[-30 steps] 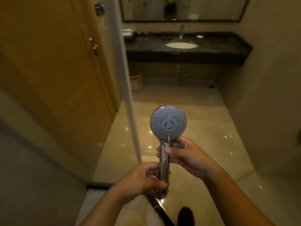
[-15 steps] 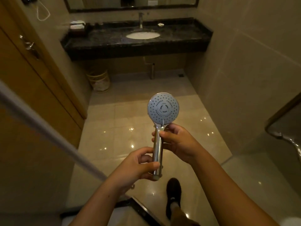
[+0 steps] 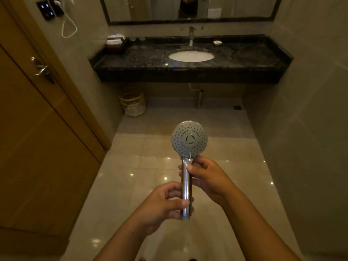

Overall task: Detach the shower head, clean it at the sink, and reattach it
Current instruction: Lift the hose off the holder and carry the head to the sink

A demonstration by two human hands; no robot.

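Observation:
I hold a chrome shower head (image 3: pixel 189 139) upright in front of me, its round grey spray face turned toward me and no hose on it. My left hand (image 3: pixel 163 203) grips the lower end of its handle. My right hand (image 3: pixel 206 176) pinches the handle just under the round face. Straight ahead, a white oval sink (image 3: pixel 191 56) is set in a black stone counter (image 3: pixel 131 61), with a chrome tap (image 3: pixel 191 35) behind it.
A wooden door (image 3: pixel 37 129) with a metal handle fills the left side. A wicker bin (image 3: pixel 133 101) stands under the counter's left end. Tiled wall runs along the right. A mirror (image 3: pixel 235 8) hangs above the counter. Glossy floor tiles (image 3: pixel 216 129) stretch between me and the counter.
I have walked out of the shower area toward the sink; the glass edge and the dark threshold have left view. The counter is nearer and centred. Both hands keep the same hold.

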